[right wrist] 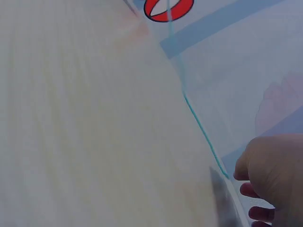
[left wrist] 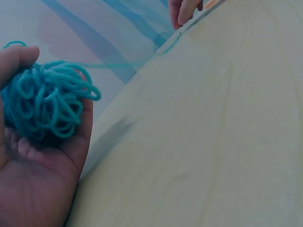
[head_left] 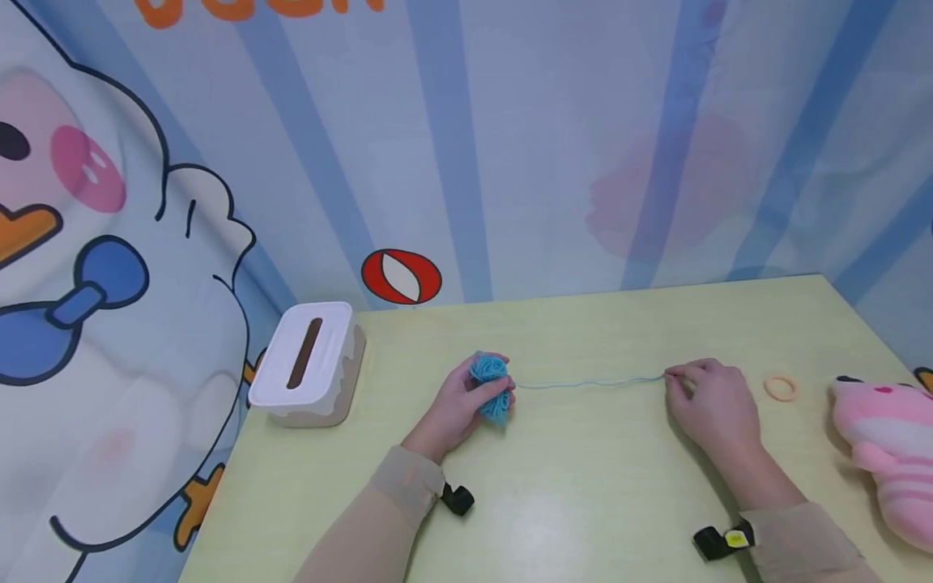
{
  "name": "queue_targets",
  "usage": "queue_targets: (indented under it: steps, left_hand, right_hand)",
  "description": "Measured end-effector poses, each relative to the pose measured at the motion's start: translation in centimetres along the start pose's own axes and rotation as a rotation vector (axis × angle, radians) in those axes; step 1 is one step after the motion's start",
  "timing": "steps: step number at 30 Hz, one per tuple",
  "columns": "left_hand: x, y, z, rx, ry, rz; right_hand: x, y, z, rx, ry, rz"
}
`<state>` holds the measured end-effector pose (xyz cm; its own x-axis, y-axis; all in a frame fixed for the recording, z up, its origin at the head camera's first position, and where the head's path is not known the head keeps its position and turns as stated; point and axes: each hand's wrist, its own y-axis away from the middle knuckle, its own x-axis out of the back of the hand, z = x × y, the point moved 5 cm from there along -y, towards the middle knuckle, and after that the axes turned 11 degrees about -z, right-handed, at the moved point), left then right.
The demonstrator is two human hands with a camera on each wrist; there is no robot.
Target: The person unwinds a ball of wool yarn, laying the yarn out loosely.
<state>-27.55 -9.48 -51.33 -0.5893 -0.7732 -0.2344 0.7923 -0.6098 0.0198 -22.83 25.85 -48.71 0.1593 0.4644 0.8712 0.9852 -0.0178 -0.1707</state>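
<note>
A small bundle of turquoise yarn [head_left: 489, 370] is gripped in my left hand [head_left: 457, 407], the thumb lying across its front. In the left wrist view the loose loops of the yarn bundle [left wrist: 47, 99] bulge out between thumb and palm. One thin yarn strand [head_left: 583, 385] runs from the bundle over the table to the right. My right hand [head_left: 717, 409] pinches the far end of that strand between thumb and fingertips. From the right wrist view, the strand [right wrist: 204, 131] reaches up to the fingers of my right hand [right wrist: 274, 170].
Right of my right hand lies a pale orange ring [head_left: 781, 387]. A pink plush toy [head_left: 885, 453] rests at the table's right side. On the left stands a white-lidded box [head_left: 335, 364] with a brown slot. Behind the pale table [head_left: 568, 486] hangs a blue striped printed cloth [head_left: 525, 162].
</note>
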Motion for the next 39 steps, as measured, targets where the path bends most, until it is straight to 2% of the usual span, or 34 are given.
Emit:
queue_targets:
  steps: [3,6,8,10,14,16,19,27,39]
  left_hand:
    - [0.0,0.0,-0.1,0.015,-0.007,-0.002]
    - [0.0,-0.1,-0.1,0.025,-0.014,-0.005]
    - [0.0,-0.1,0.0,0.026,-0.021,-0.003]
    - [0.0,0.0,0.1,0.022,-0.027,-0.002]
    - [-0.1,0.1,0.3,0.013,-0.048,-0.008]
    - [-0.1,0.1,0.3,0.006,-0.060,-0.014]
    - [0.0,0.0,0.4,-0.007,-0.072,-0.020]
    - [0.3,-0.1,0.4,-0.026,-0.063,-0.030]
    - [0.5,0.3,0.0,0.019,-0.074,0.071]
  right_hand:
    - [-0.5,0.2,-2.3,0.121,-0.045,0.086]
    - [-1.5,0.4,-5.3,0.303,-0.139,0.128]
    - [-2.5,0.4,-7.4,0.396,-0.209,0.073]
    - [-3.8,0.4,-9.3,0.442,-0.271,-0.035]
    - [-6.1,0.1,-11.9,0.419,-0.333,-0.229]
    - [-6.8,-0.1,-12.7,0.404,-0.345,-0.275]
    - [-7.5,-0.4,-13.5,0.393,-0.342,-0.295]
    - [-7.8,-0.6,-14.2,0.403,-0.269,-0.261]
    - [-6.2,-0.5,-12.2,0.416,-0.292,-0.090]
